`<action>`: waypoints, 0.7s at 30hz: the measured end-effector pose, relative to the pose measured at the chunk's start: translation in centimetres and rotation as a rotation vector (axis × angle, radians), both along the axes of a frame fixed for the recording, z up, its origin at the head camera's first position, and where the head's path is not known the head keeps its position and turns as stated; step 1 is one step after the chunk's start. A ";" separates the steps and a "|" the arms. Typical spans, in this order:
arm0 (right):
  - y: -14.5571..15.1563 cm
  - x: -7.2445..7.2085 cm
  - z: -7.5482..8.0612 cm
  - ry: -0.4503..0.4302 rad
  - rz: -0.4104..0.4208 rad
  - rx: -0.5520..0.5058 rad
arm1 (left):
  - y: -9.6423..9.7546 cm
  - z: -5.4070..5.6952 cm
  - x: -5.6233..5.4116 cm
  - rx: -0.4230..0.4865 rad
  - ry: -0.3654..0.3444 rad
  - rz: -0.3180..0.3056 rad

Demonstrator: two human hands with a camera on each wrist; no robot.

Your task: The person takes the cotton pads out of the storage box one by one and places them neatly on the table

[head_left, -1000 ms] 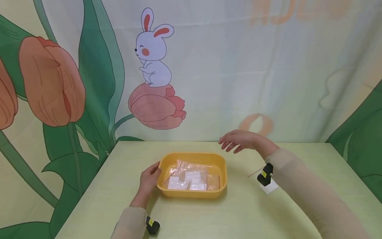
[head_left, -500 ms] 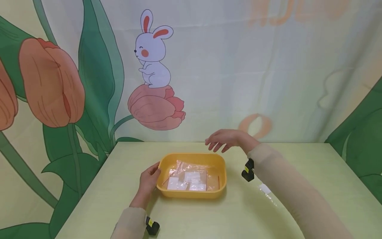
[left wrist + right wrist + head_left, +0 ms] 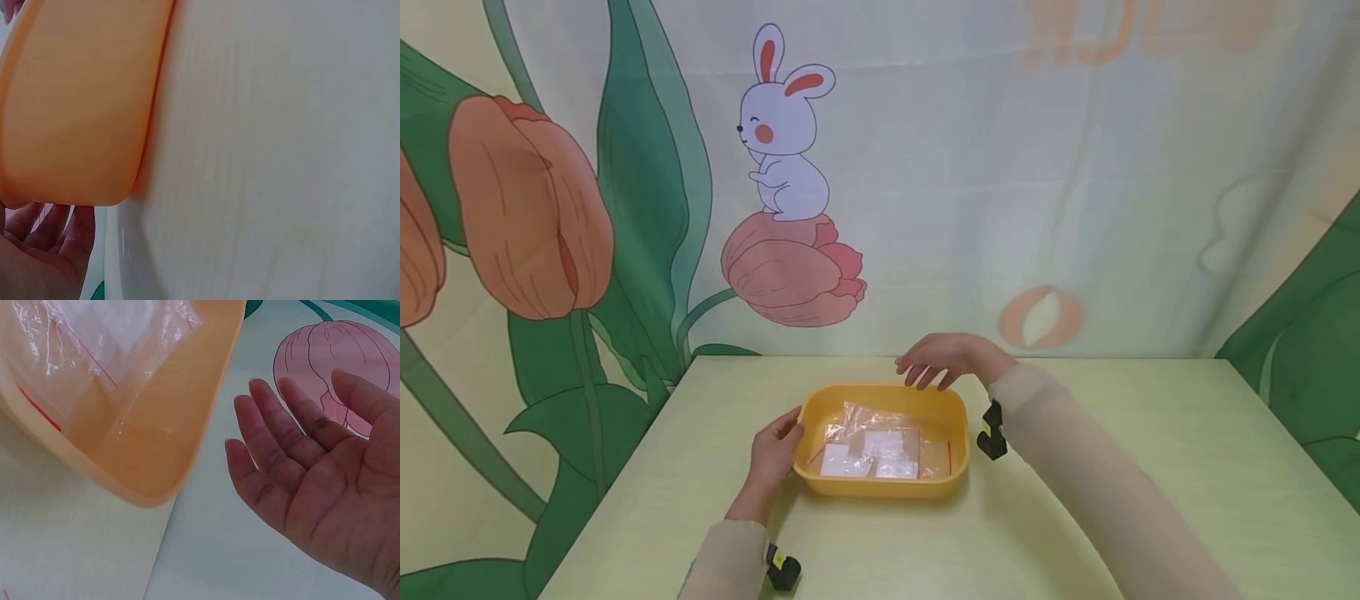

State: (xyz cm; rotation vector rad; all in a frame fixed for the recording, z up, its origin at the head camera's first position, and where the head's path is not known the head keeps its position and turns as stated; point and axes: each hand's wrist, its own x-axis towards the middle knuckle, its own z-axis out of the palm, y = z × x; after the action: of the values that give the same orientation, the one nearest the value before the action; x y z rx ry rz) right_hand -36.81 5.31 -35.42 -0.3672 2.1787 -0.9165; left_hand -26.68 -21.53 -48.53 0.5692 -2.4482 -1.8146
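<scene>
A yellow plastic tray [image 3: 880, 487] stands on the table, holding several clear zip bags [image 3: 891, 442] with white squares on them; red zip lines show on some. My left hand [image 3: 772, 450] grips the tray at its left end, and in the left wrist view its fingers [image 3: 78, 240] lie against the outer wall. Over the tray's far right rim hovers my right hand [image 3: 938, 357], fingers apart and loosely bent, holding nothing. The right wrist view shows its bare palm [image 3: 331, 494] beside the tray's corner.
The pale table [image 3: 880, 550] ends at a printed cloth backdrop [image 3: 962, 208] with a rabbit and tulips. A small black camera [image 3: 992, 432] sits on the right wrist, another [image 3: 784, 571] on the left. The right sleeve [image 3: 1097, 467] crosses the table's right side.
My right hand has moved left, from beyond the tray to over its far right rim. A bag lying on the table at the right is now hidden behind the right arm. The left hand stays put.
</scene>
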 end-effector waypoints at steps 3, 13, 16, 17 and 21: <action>-0.5 0.1 -0.4 -0.014 -0.005 0.012 | 0.0 0.0 0.0 0.002 0.001 0.003; -1.5 0.3 -1.8 -0.050 -0.044 0.003 | -0.1 0.1 -0.1 0.017 0.007 0.008; -1.8 0.3 -2.3 -0.066 -0.047 0.011 | -0.1 0.1 -0.1 0.013 0.005 0.008; -1.9 0.3 -2.5 -0.068 -0.051 0.012 | 0.0 0.0 -0.1 0.011 0.003 0.008; -1.9 0.3 -3.0 -0.073 -0.069 0.006 | 0.1 0.1 0.0 0.008 -0.002 0.011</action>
State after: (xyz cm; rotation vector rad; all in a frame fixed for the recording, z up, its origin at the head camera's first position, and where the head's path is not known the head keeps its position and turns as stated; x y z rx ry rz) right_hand -36.51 3.38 -38.40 -0.2526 2.1379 -0.9458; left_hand -26.72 -21.47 -48.41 0.5846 -2.4351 -1.8216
